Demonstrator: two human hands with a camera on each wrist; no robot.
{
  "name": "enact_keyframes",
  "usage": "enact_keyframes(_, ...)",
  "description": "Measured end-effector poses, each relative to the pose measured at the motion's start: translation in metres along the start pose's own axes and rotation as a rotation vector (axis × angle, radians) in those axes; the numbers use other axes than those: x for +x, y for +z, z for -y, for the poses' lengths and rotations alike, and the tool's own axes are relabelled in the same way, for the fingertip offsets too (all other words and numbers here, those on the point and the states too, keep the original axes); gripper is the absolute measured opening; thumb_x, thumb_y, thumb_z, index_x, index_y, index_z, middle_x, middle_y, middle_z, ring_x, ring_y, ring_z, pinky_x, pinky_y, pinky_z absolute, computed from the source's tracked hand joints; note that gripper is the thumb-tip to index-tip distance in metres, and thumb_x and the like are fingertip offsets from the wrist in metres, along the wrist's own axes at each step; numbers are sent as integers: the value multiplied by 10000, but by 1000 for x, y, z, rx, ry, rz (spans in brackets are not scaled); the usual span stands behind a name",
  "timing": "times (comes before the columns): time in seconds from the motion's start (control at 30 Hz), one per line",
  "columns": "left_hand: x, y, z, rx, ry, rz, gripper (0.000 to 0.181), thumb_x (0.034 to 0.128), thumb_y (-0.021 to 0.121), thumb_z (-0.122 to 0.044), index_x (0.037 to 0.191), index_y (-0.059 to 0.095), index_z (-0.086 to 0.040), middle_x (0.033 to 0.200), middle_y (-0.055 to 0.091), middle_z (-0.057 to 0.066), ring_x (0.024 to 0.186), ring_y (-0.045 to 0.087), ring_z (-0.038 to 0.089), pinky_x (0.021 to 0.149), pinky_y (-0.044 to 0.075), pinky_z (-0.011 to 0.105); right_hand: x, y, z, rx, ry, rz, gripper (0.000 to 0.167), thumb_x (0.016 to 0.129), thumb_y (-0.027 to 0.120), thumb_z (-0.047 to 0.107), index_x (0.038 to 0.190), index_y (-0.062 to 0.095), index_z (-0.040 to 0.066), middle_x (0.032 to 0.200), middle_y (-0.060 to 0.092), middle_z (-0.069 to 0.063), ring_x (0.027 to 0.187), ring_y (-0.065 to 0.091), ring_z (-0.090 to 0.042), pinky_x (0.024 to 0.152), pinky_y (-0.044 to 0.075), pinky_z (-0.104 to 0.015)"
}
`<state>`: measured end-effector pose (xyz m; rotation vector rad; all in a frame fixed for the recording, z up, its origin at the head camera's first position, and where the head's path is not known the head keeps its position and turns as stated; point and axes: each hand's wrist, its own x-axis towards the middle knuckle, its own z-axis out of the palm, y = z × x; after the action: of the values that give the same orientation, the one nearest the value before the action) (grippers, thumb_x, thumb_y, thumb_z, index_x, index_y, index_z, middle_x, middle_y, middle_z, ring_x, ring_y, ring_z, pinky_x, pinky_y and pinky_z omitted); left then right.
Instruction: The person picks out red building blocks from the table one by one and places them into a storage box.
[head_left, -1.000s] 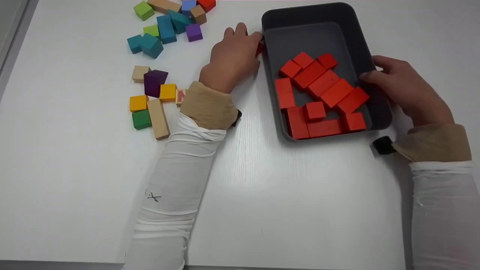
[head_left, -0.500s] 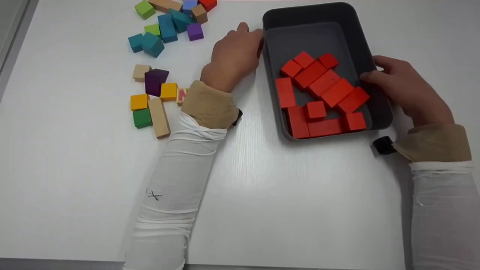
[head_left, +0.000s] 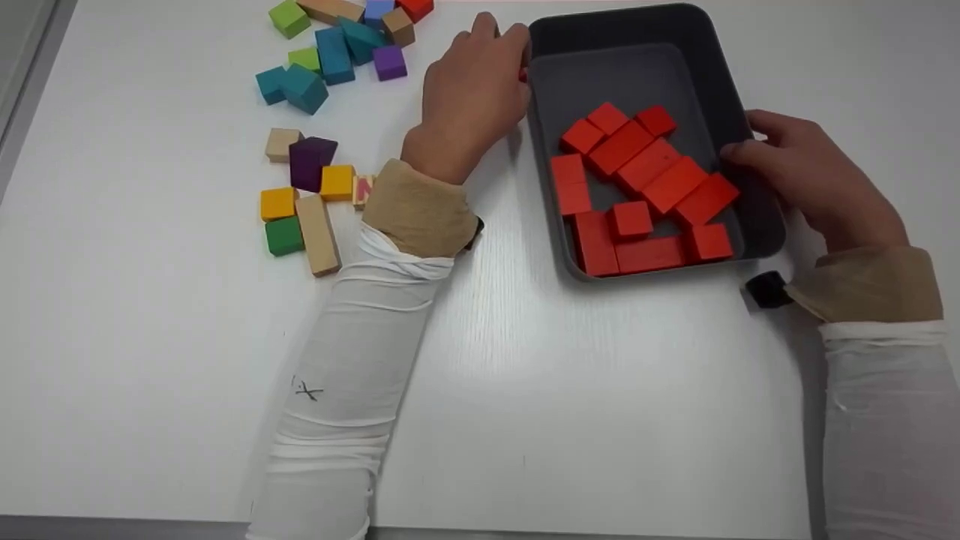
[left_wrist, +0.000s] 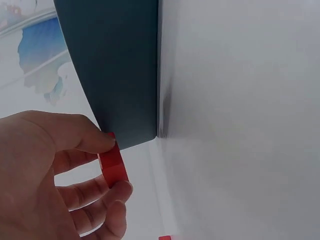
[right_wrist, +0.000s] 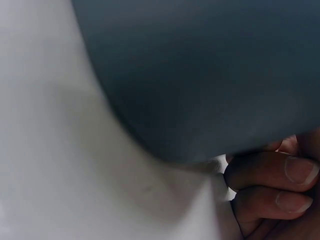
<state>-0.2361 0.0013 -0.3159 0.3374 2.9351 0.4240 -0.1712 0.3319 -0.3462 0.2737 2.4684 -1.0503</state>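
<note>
A dark grey tray (head_left: 615, 75) lies on the white table, with several red wooden blocks (head_left: 649, 166) gathered in its nearer part. Beside its far left corner is my left hand (head_left: 472, 94), pinching a red block (left_wrist: 113, 164) between thumb and fingertips. In the head view the hand hides most of that block. The left wrist view has the block close to the tray's outer wall (left_wrist: 115, 65). My right hand (head_left: 825, 172) grips the tray's right side, thumb at the rim. In the right wrist view, curled fingers (right_wrist: 270, 175) show by the tray's wall.
At the far left lie several coloured blocks, among them a purple cube (head_left: 390, 63) and a teal block (head_left: 334, 56). Nearer is another group with a green block (head_left: 284, 236), a yellow cube (head_left: 337, 183) and a long plain block (head_left: 318, 235).
My left hand has moved slightly away from me along the tray's left side and risen, with the red block in its fingers. My right hand and the tray stay nearly still.
</note>
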Motion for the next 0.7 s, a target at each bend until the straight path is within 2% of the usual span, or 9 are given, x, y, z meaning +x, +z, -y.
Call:
enact_keyframes(0.13, -2, -3, -3, -41, 10, -40, 456, 1069, 503, -280, 1520, 484, -213, 1510, 493, 69, 1315, 564, 188, 1117, 496, 323, 0, 0, 1, -12, 4, 1, 610, 1067, 413, 459, 1640, 322, 274, 1536, 431, -137, 1105, 535, -139, 789, 465, -126)
enact_keyframes(0.3, -5, -5, -9, -63, 61, -79, 462, 1070, 504, -273, 1526, 473, -208, 1506, 507, 57, 1314, 563, 171, 1127, 481, 291, 1, 0, 1, -21, 13, 0, 620, 1064, 411, 465, 1645, 309, 274, 1541, 434, -145, 1108, 550, -138, 797, 476, -134)
enact_keyframes(0.47, -7, -5, -15, -51, 127, -64, 443, 1085, 481, -254, 1525, 466, -212, 1494, 528, 35, 1316, 543, 163, 1135, 465, 264, 0, -1, 0, -24, 29, 2, 619, 1068, 399, 473, 1650, 293, 291, 1580, 419, -137, 1178, 529, -183, 887, 482, -207)
enact_keyframes(0.7, -8, 1, -21, -39, 212, -17, 421, 1074, 533, -232, 1493, 498, -208, 1449, 581, 21, 1294, 546, 167, 1131, 463, 249, -1, 0, 2, -16, 24, 2, 617, 1068, 399, 472, 1648, 299, 287, 1572, 416, -139, 1171, 528, -187, 853, 481, -183)
